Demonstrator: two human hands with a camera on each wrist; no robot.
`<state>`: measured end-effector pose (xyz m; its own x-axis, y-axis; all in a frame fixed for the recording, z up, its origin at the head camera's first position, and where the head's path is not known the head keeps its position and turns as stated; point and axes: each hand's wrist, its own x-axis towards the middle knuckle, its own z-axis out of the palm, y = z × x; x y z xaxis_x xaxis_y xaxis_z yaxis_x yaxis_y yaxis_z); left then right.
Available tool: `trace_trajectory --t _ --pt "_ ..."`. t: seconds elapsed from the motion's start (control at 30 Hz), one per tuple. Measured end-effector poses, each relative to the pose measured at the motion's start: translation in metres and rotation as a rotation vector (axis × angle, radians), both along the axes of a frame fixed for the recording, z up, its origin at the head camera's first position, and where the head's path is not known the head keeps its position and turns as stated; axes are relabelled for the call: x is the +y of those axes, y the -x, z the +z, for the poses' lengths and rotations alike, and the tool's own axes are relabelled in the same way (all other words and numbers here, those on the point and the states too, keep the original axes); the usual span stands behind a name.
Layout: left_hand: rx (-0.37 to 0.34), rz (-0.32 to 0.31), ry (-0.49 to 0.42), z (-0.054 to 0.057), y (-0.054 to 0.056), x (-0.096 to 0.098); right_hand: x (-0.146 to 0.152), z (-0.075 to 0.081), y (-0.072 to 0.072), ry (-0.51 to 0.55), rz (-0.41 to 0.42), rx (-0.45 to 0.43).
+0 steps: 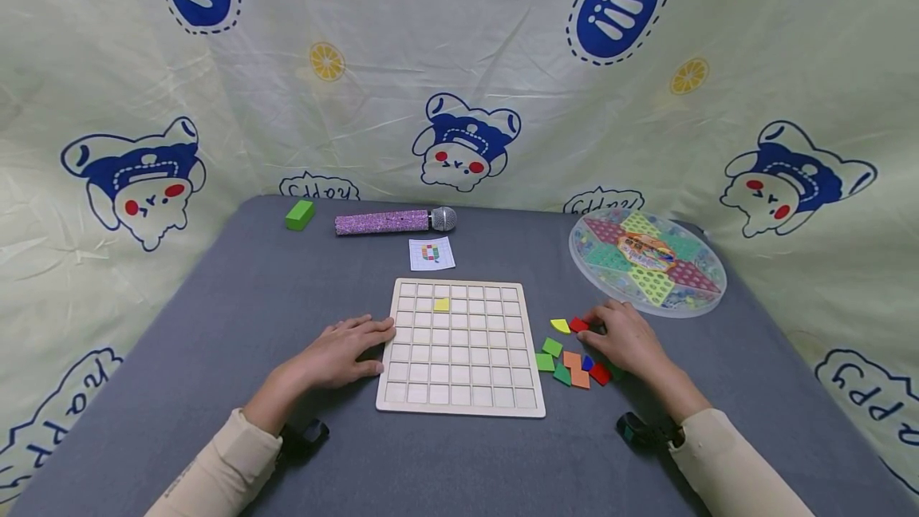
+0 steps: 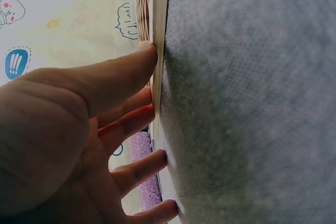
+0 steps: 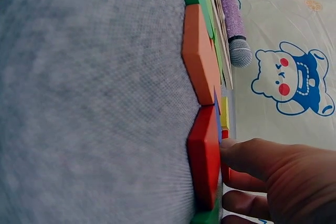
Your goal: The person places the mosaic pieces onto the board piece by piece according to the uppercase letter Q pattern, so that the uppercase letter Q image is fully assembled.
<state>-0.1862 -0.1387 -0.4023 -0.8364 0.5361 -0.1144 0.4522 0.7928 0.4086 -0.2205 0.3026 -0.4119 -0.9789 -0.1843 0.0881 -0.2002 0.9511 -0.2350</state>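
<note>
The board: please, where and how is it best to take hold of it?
Probably by opposite edges: the board lies flat and thin, so come from its two sides. The left hand touches the left edge; on the right edge, grip farther back than the nearest green piece, lying close by.

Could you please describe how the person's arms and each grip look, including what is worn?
The left sleeve and right sleeve are cream-coloured; the left bears a small dark marking, unreadable. The left wrist device and right wrist device are mostly black. The left grip and right grip are bare, ungloved.
</note>
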Motion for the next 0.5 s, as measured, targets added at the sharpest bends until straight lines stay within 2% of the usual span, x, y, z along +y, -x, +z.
trace_trajectory --t 0.33,0.5 --pt "-0.003 0.005 0.008 -0.0001 0.0001 0.0012 -0.0001 0.0008 -0.0007 0.002 -0.021 -0.011" --pt "-0.007 0.006 0.007 0.001 -0.0004 0.0012 -0.0062 0.0051 -0.004 0.009 -0.008 0.014"
